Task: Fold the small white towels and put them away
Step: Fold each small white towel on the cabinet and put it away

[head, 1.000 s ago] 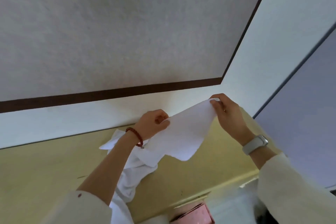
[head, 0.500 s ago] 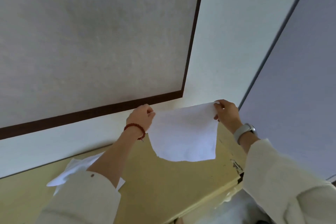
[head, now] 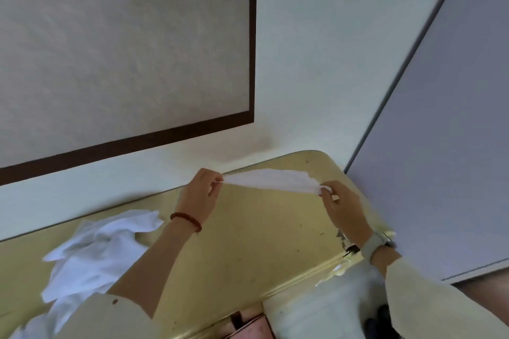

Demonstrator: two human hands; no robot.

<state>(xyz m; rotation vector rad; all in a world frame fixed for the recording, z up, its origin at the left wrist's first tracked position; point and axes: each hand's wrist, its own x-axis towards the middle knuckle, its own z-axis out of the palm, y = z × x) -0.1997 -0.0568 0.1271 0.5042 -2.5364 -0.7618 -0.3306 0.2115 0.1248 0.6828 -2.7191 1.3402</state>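
Left hand (head: 199,195) and right hand (head: 341,208) pinched opposite ends of one towel (head: 271,180), stretched flat above the table (head: 248,242). Towel pile (head: 93,250) lay on the table, left of the left hand.

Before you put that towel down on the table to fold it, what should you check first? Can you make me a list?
1. Left hand pinches a towel corner: ok.
2. Right hand pinches the other end: ok.
3. Towel stretched between the hands, off the table: ok.
4. Bare tabletop under the towel: ok.
5. Pile of towels apart, off to the left: ok.
6. Towel flat, no twists: cannot tell, seen edge-on.
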